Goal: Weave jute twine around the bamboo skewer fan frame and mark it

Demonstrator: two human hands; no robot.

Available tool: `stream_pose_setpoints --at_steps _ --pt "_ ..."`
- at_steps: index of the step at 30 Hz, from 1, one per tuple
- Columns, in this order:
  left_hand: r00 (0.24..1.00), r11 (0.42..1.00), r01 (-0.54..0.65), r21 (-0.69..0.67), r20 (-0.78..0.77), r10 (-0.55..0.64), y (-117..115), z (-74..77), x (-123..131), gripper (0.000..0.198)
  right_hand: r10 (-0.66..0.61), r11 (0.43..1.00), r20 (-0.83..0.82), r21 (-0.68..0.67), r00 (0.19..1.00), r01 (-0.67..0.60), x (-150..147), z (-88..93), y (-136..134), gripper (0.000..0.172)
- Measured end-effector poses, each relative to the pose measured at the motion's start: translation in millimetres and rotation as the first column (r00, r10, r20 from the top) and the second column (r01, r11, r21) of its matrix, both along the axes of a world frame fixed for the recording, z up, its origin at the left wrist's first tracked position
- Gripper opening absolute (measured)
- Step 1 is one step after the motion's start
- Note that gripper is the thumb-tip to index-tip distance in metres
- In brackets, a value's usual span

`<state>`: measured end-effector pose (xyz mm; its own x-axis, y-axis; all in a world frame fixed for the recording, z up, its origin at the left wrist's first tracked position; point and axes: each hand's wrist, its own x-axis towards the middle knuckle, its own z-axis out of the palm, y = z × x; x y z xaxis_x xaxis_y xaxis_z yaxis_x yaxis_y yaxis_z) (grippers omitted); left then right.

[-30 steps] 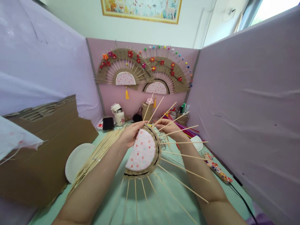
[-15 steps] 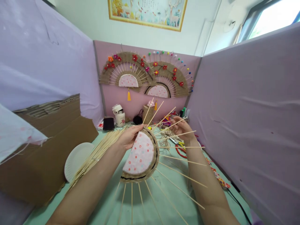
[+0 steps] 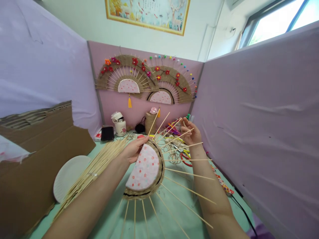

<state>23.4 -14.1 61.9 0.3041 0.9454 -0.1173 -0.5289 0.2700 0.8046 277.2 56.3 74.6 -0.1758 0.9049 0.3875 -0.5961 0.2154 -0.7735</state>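
Observation:
My left hand point(image 3: 136, 150) grips the upper corner of an unfinished half-round fan point(image 3: 144, 167), thumb on its face. Pink dotted fabric covers its middle, edged by tan twine with one black line. Thin bamboo sticks point(image 3: 189, 160) spread out from the rim, to the right and downward. My right hand point(image 3: 191, 132) is raised among the upper stick tips, its fingers bent together; whatever they pinch is too fine to make out. Loose twine point(image 3: 174, 157) lies on the table behind the sticks.
A bundle of bamboo sticks point(image 3: 96, 169), a white paper plate point(image 3: 67, 176) and cardboard point(image 3: 37, 166) lie left. At the back stand a white bottle point(image 3: 120, 126) and a twine spool point(image 3: 151, 122). Red-handled scissors point(image 3: 185, 159) lie right. Two finished fans point(image 3: 134, 63) hang on the pink panel.
The view has swung slightly to the right, so the surroundings appear farther left. My left hand keeps its hold on the fan; my right hand remains near the upper stick tips, slightly higher.

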Motion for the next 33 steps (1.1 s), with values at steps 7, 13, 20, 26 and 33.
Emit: stream_pose_setpoints --at_steps 7,13,20,26,33 --pt "1.000 1.000 0.009 -0.018 -0.011 -0.009 0.5 -4.0 4.3 0.006 -0.167 0.983 0.129 0.095 0.977 0.155 1.4 2.2 1.3 0.025" --pt "0.999 0.999 0.034 -0.008 -0.003 -0.034 -0.5 -4.0 5.6 0.004 -0.253 0.953 0.079 0.194 0.964 0.234 -2.9 1.2 4.7 0.015" --pt "0.999 0.999 0.027 -0.020 -0.019 -0.027 1.9 -7.5 6.3 0.010 -0.428 0.875 0.053 0.276 0.902 0.398 1.9 3.4 4.5 0.014" --pt "0.999 0.999 0.041 -0.004 -0.007 -0.041 3.2 -9.5 4.9 0.007 -0.498 0.826 0.072 0.343 0.864 0.447 11.1 1.4 3.7 0.017" --pt "1.000 1.000 0.014 -0.017 -0.015 -0.015 2.5 -6.4 3.7 0.012 -0.445 0.853 0.032 0.320 0.895 0.412 13.5 0.1 9.2 0.030"
